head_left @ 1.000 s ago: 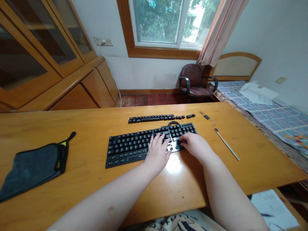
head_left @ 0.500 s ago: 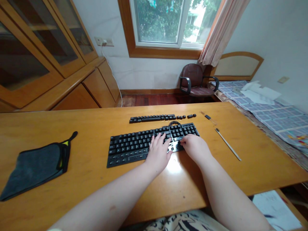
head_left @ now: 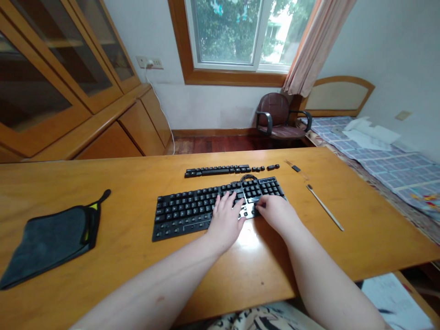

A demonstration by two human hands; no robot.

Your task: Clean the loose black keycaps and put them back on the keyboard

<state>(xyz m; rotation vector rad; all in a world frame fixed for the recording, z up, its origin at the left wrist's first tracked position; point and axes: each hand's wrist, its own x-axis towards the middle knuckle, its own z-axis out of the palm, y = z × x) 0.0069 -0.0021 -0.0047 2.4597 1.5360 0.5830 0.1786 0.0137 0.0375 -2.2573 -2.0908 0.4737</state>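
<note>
A black keyboard [head_left: 185, 207] lies on the wooden table, its bottom rows and part of its right side bare of keycaps. My left hand [head_left: 225, 217] rests on it, fingers spread over the keys right of the middle. At the right part of the keyboard, my right hand [head_left: 275, 211] is closed, thumb and fingertips pinched together low over the arrow-key area. Whatever sits in that pinch is too small and hidden to name. Behind the keyboard, loose black keycaps [head_left: 220, 170] stand in rows, with several more keycaps [head_left: 271, 167] to their right.
A wire keycap puller [head_left: 296, 168] with a black grip lies at the table's back right. Nearer is a thin brush [head_left: 325, 207]. A dark grey cloth [head_left: 57, 238] lies folded at the left. A coiled cable [head_left: 248, 177] sits behind the keyboard.
My right hand's fingertips have shifted very slightly over the keyboard, still pinched. My left hand stays in place, and the keyboard has not moved.
</note>
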